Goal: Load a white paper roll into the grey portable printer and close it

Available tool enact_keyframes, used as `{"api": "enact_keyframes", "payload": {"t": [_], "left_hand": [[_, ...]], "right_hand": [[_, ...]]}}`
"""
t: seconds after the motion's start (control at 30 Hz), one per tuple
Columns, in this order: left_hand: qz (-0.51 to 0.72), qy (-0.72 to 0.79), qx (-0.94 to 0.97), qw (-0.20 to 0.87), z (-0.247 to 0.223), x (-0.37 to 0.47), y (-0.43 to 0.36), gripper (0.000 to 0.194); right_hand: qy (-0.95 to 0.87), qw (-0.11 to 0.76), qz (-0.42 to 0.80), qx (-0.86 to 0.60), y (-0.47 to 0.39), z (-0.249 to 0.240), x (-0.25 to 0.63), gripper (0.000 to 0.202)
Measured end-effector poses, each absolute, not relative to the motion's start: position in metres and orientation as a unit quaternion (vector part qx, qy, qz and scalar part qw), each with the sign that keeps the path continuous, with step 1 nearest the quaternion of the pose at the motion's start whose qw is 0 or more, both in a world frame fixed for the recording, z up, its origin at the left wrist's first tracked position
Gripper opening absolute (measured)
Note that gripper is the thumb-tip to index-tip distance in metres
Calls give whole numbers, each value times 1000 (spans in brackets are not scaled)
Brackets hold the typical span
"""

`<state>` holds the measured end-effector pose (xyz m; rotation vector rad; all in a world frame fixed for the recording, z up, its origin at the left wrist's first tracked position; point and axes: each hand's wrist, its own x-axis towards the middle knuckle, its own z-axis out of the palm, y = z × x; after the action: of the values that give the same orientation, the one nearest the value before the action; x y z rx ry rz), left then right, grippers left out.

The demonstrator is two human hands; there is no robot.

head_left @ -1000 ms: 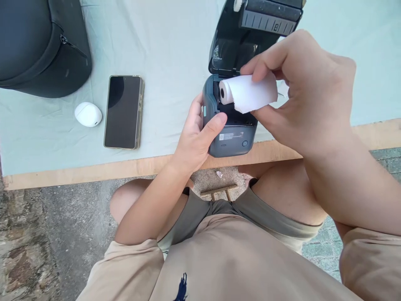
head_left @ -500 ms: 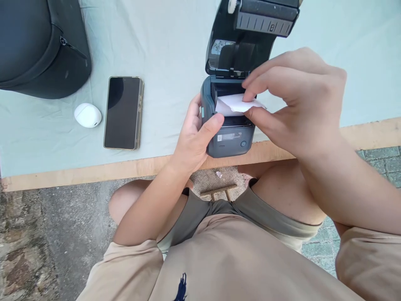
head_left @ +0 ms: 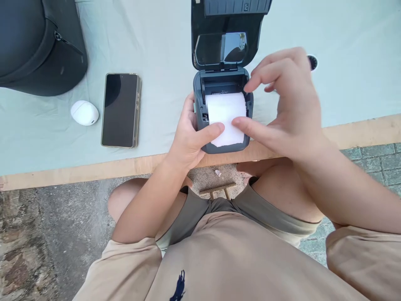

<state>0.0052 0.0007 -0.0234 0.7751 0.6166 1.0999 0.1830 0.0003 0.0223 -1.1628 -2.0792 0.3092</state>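
A dark label printer [head_left: 219, 77] stands near the table's front edge with its lid [head_left: 219, 46] swung up and back. White paper [head_left: 228, 106] comes out of its roll bay and lies over the front, its torn end near the front rim. My left hand [head_left: 194, 133] grips the printer's left side, the thumb pressing on the paper. My right hand [head_left: 288, 100] is at the right side with fingers spread and nothing held. Its thumb tip rests at the paper's right part, and its index finger is by the bay's right rim.
Left of the printer lie a phone [head_left: 120, 110] and a white earbud case [head_left: 84, 113]. A black zippered bag [head_left: 40, 46] fills the far left corner. A small round black object [head_left: 312, 62] shows behind my right hand. The table's wooden edge [head_left: 140, 166] runs along the front.
My right hand has let go of the paper, and its fingers have opened. The paper, pinched up before, now lies flat over the printer's front. The printer appears tilted more towards me.
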Motion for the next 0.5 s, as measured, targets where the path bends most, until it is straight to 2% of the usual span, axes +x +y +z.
{"api": "enact_keyframes", "payload": {"t": [0.1, 0.2, 0.33, 0.4, 0.5], "left_hand": [[500, 291, 343, 741, -22, 5, 0, 43], [484, 311, 372, 729, -23, 4, 0, 45], [474, 304, 425, 709, -25, 4, 1, 50], [466, 317, 431, 705, -25, 4, 0, 50], [456, 332, 415, 714, -23, 3, 0, 50]], "right_hand": [[-802, 345, 156, -462, 2, 22, 184, 40], [-738, 423, 211, -482, 8, 28, 181, 44], [-652, 501, 309, -479, 22, 36, 168, 26], [-618, 530, 322, -484, 26, 35, 163, 27], [-645, 519, 337, -448, 24, 28, 166, 22]]}}
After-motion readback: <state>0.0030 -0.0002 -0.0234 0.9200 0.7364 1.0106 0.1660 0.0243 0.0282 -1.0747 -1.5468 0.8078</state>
